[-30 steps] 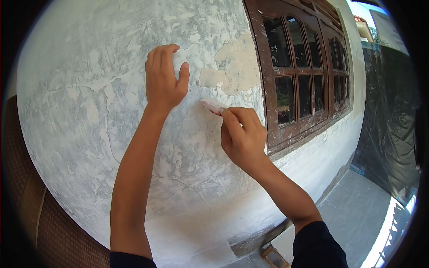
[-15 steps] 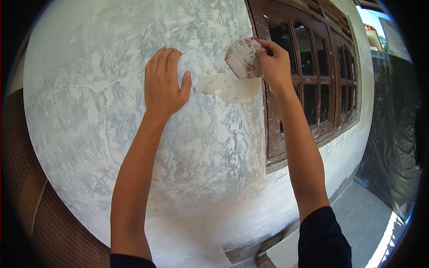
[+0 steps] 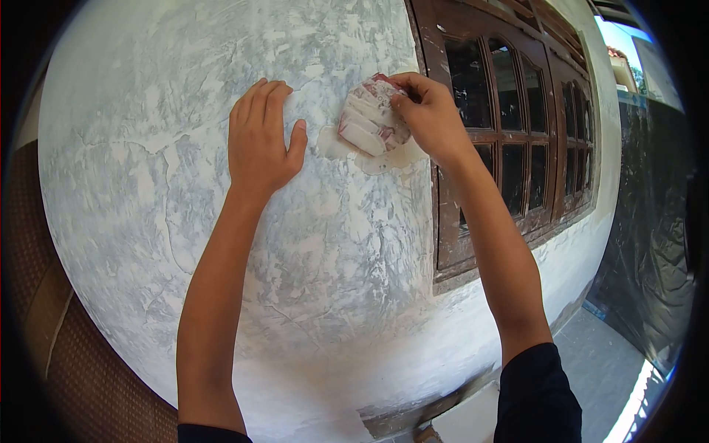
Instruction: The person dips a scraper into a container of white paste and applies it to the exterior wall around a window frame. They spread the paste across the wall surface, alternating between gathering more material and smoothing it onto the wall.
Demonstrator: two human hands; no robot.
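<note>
Our right hand (image 3: 432,118) pinches the putty-caked scraper (image 3: 369,119) at its top end, fingers clamped on it. It sits against the wall (image 3: 148,184) over the cream patch (image 3: 384,161), long axis slanting upper right to lower left, blade edge pointing down-left. Our left hand (image 3: 258,144) lies spread flat on the wall just left of it. The brown window frame (image 3: 443,221) crowds the right; loads of bare wall below and left.

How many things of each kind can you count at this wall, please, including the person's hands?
Hands: 2, left hand flat on the wall, right hand with its grip on the scraper
Plaster-coated scraper: 1
Plastered wall: 1
Brown wooden window: 1
Black plastic sheet: 1
Total: 6
</note>
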